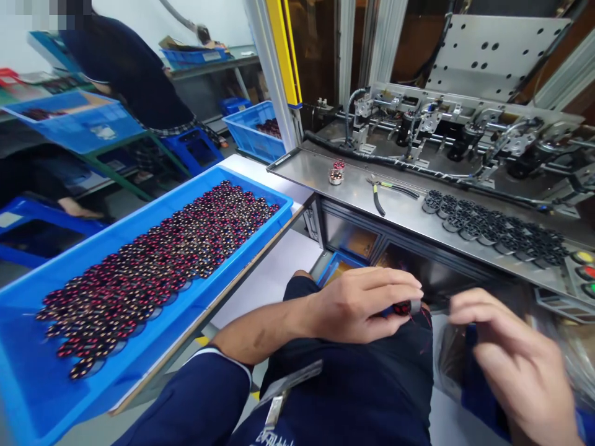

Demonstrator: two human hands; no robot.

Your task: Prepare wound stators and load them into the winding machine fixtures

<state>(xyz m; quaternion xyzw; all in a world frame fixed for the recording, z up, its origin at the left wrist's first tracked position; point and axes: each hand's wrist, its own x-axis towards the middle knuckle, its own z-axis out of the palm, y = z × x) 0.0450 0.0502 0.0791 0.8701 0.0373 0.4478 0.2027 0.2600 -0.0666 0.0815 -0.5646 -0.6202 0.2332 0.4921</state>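
Over my lap, my left hand [360, 303] is closed around a motor stator [403, 307], a small round dark part with red windings and a grey rim. Thin red wire ends hang from its right side. To the right of it, apart from the stator, my right hand [515, 356] is slightly blurred, its fingers curved and a gap between thumb and forefinger. Nothing shows in that hand. At my left, a long blue tray [28, 316] holds many similar stators [171, 254] with red and copper-coloured windings, packed close together.
On the metal bench [302, 162] lie two stators [336, 176], green-handled cutters [379, 197] and rows of black round parts [493, 226]. Behind stands a machine with fixtures [427, 124]; push buttons [589, 272] are at right. A co-worker [130, 68] sits at back left near blue bins [79, 124].
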